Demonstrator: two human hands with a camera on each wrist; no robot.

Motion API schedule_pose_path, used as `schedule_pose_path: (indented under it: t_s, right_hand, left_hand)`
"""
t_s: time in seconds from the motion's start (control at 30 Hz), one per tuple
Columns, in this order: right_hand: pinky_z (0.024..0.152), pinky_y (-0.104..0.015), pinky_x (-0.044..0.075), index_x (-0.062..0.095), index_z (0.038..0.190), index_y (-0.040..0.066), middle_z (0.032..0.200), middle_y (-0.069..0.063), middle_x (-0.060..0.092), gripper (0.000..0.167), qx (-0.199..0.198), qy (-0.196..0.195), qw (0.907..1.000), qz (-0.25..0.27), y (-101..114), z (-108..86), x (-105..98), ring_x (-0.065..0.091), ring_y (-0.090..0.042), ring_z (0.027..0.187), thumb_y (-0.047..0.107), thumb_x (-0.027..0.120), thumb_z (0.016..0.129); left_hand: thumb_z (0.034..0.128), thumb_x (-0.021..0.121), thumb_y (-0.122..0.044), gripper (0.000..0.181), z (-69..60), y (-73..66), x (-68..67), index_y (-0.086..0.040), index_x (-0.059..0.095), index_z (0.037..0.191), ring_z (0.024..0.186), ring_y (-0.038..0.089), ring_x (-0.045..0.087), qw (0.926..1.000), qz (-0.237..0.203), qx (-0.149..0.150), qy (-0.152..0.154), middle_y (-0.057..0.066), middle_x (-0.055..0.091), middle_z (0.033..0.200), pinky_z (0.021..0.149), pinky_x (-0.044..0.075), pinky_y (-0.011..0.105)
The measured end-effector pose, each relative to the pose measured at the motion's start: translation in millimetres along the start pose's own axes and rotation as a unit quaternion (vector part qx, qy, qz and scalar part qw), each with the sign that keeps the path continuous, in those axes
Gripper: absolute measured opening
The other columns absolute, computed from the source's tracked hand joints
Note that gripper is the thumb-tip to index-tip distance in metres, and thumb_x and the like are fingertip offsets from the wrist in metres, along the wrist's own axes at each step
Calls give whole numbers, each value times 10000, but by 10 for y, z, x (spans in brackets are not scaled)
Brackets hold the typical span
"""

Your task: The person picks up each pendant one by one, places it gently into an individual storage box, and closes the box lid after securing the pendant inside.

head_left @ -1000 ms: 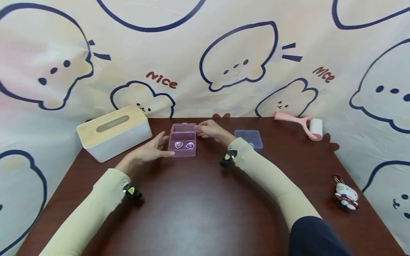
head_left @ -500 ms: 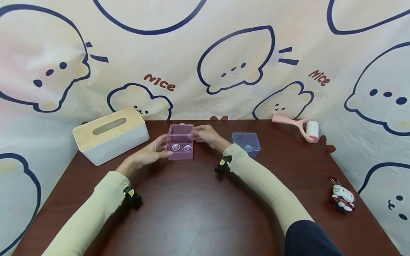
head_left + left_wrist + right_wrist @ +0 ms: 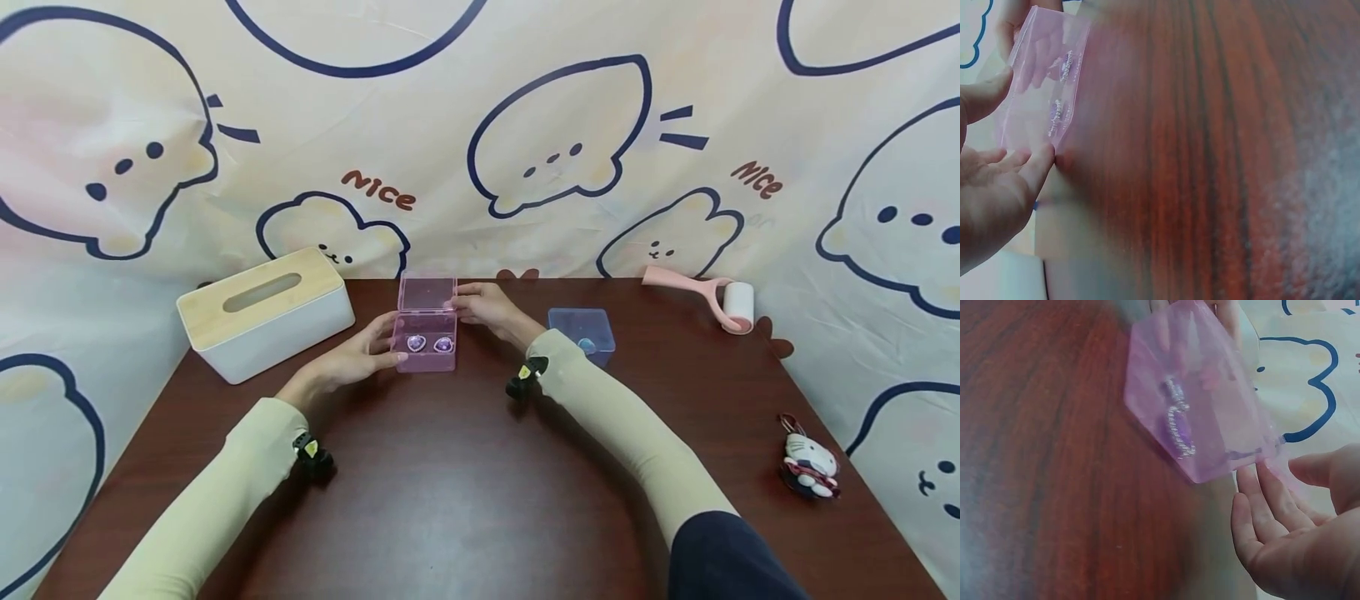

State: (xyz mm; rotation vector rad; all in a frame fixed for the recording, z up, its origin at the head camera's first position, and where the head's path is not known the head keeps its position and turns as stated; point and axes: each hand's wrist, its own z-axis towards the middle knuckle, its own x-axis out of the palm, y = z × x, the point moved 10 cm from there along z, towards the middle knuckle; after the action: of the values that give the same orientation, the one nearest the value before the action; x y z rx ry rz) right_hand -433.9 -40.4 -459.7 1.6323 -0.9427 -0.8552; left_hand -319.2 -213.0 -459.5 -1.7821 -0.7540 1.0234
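A clear pink plastic box (image 3: 426, 363) stands on the table with its hinged lid (image 3: 428, 293) raised at the back. Two purple gem pieces (image 3: 416, 342) with sparkling rims sit inside, side by side. My left hand (image 3: 356, 352) grips the box's left side, thumb at the front corner; in the left wrist view the same hand (image 3: 997, 181) spans the box wall (image 3: 1035, 125). With the right hand (image 3: 491, 308) I pinch the lid's right edge, low near the hinge. Seen from the right wrist, that hand's (image 3: 1297, 531) thumb and fingers meet around this edge.
A white tissue box (image 3: 270, 321) with a wooden top stands at the left. Right of the right hand is a blue clear box (image 3: 581, 325) holding a small blue piece. Farther right lie a pink lint roller (image 3: 705, 292) and a white cat-figure keychain (image 3: 810, 462).
My left hand has closed in on the box's left side. The lid has swung up to stand more upright, with the right hand at its edge.
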Motion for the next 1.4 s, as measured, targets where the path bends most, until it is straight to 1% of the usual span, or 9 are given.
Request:
schedule_pose_path:
  t_s: [0.17,0.33,0.47,0.63,0.77,0.87,1.0,1.1,1.4]
  right_hand:
    - [1054,-428,551,609,1375,-5,1234,-212,718,361,-228,-19,9990,-381,124,23,-26,721,-215,1005,122,584,1039]
    - [1076,-428,537,599,1384,32,1237,-145,741,361,-303,-33,9976,-629,220,23,-79,725,-232,1096,183,574,1058]
    - [1087,-423,531,567,1426,25,1271,-140,729,397,-307,-92,9973,-658,268,42,-115,707,-260,1170,203,551,1072]
    - [1100,-442,519,581,1403,2,1264,-136,726,432,-322,-110,9970,-696,354,65,-124,701,-252,1149,278,556,1072]
    - [1096,-466,518,654,1312,33,1232,-131,732,421,-434,-239,9964,-688,447,65,-150,704,-251,1118,357,581,1054]
    - [1081,-471,526,681,1269,57,1220,-136,740,389,-539,-301,9959,-659,487,54,-165,716,-261,1115,365,593,1048]
    - [1084,-488,522,667,1299,38,1212,-146,747,400,-595,-262,9957,-660,482,28,-164,728,-259,1116,341,602,1046]
    - [1093,-502,512,656,1320,22,1203,-135,753,443,-635,-238,9953,-698,484,10,-173,732,-242,1110,361,614,1037]
    - [1102,-559,490,715,1248,56,1185,-94,766,500,-862,-96,9918,-935,555,-53,-191,737,-228,1103,473,680,975]
  left_hand:
    - [1040,609,-244,820,6,11,25,-207,63,1650,1590,439,133,10000,14,-62,71,121,67,1739,1252,143,685]
    - [1049,590,-222,791,4,10,39,-207,69,1643,1587,436,141,9999,24,-91,107,124,86,1731,1254,128,689]
    - [1049,588,-215,788,14,-12,53,-208,69,1641,1579,443,151,9999,44,-97,131,141,113,1720,1245,114,708]
    - [1047,595,-229,797,22,-13,44,-213,63,1640,1573,447,160,9998,92,-118,125,148,122,1713,1242,115,715]
    - [1046,596,-249,795,30,-25,17,-220,65,1637,1568,452,156,9997,204,-112,73,153,125,1709,1236,126,721]
    - [1045,598,-247,794,22,-25,14,-215,70,1636,1572,450,152,9996,241,-97,65,151,119,1712,1239,123,716]
    - [1044,602,-241,796,7,0,38,-214,71,1637,1578,444,154,9996,217,-116,127,144,106,1718,1243,106,712]
    - [1043,605,-241,792,12,2,38,-219,80,1635,1573,449,163,9996,236,-112,113,152,126,1710,1236,108,722]
    - [1047,595,-234,772,0,-18,12,-231,90,1631,1571,452,168,9995,287,-150,55,156,127,1712,1238,117,717]
